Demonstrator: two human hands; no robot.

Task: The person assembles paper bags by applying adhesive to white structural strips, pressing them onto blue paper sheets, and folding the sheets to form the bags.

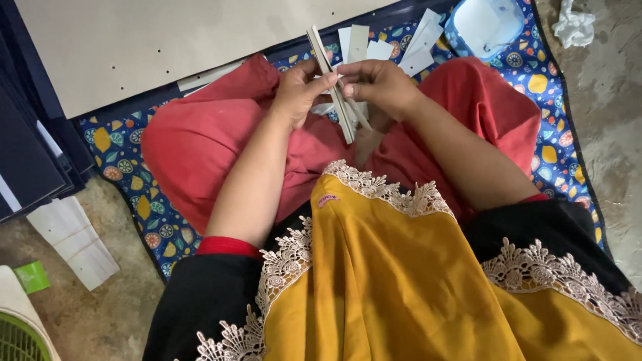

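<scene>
I sit cross-legged in red trousers on a patterned blue mat (554,133). My left hand (297,91) and my right hand (378,82) meet above my lap. Both grip a thin stack of long beige cardboard strips (330,76), held edge-on and tilted. The right fingers pinch the stack near its middle, the left thumb presses on its side. Several loose white paper strips (413,44) lie on the mat just beyond my hands.
A large beige board (161,29) with small holes lies ahead on the left. A blue-and-white bag (484,23) and crumpled white paper (573,22) lie at the top right. White strips (73,238) rest on the concrete floor, near a green fan grille (0,336).
</scene>
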